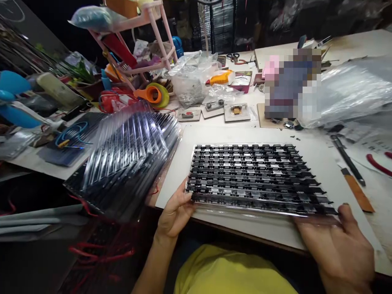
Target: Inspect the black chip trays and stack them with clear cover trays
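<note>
The person's two hands are bare: no gloves, rings, watch or wristbands are visible. The left hand (175,214) joins a bare forearm with no sleeve showing along its visible length. The right hand (339,245) is seen from the back, with short, unpainted fingernails; its wrist is cut off by the picture's lower edge. The torso carries a plain yellow garment (226,271) of smooth fabric, without visible print or seams.

Two bare hands, left (175,214) and right (343,245), are gripping one flat clear-plastic bundle of black chip tubes (257,177). One larger, blurred stack of similar tubes (128,159) is lying alongside. Three small square mounted plates (214,112) are sitting behind.
</note>
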